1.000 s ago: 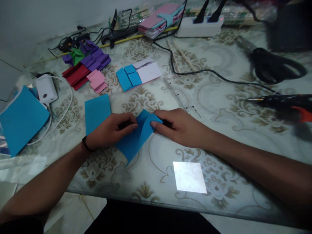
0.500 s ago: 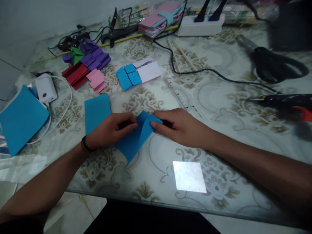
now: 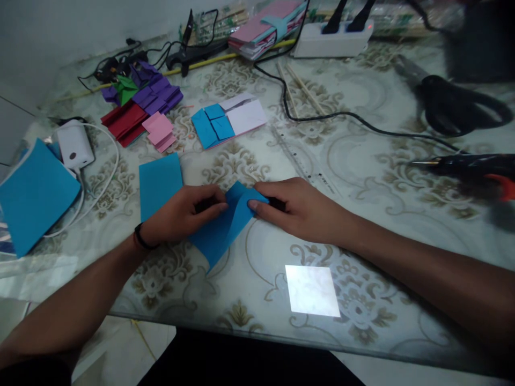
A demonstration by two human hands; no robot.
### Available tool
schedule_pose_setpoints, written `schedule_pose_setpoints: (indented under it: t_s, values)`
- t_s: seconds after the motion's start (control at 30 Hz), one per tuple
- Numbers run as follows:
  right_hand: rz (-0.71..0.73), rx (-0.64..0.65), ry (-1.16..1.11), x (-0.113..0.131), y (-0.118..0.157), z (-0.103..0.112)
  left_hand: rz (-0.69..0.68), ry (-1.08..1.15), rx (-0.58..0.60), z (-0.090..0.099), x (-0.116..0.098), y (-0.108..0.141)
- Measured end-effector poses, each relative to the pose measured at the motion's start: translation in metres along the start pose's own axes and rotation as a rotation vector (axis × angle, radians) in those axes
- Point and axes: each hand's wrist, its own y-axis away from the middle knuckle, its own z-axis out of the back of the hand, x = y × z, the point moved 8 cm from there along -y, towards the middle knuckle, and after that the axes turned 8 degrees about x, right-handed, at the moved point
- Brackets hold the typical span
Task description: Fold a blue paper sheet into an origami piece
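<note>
Both my hands are on a blue sheet of paper [image 3: 219, 238] near the middle of the table. My left hand [image 3: 187, 212] is closed at its left side, thumb and fingers on the paper. Between the thumb and fingers of my right hand [image 3: 287, 206] is the right edge, where the paper curls over in a fold. A second blue paper piece [image 3: 161, 179] lies flat just behind my left hand, partly covered by it. Beyond my hands lies a clear ruler [image 3: 298, 158].
At the left are a larger blue sheet [image 3: 38, 195] and a white charger [image 3: 75, 143] with a cable. Folded papers in purple [image 3: 159, 96], red [image 3: 124, 122] and pink [image 3: 160, 131] lie behind. Scissors [image 3: 450, 104], a glue gun [image 3: 462, 166] and a power strip [image 3: 332, 40] are also around.
</note>
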Motion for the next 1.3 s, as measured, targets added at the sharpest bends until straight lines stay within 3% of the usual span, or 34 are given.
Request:
schedule_pose_setpoints:
  t_s: [0.97, 1.3]
  values:
    - [0.004, -0.022, 0.037, 0.0010, 0.0013, 0.0028, 0.027, -0.026, 0.002, 0.0007, 0.0012, -0.0016]
    - [-0.029, -0.024, 0.042, -0.0002, 0.0045, 0.0041, -0.020, -0.033, -0.030, 0.0021, 0.0006, -0.0020]
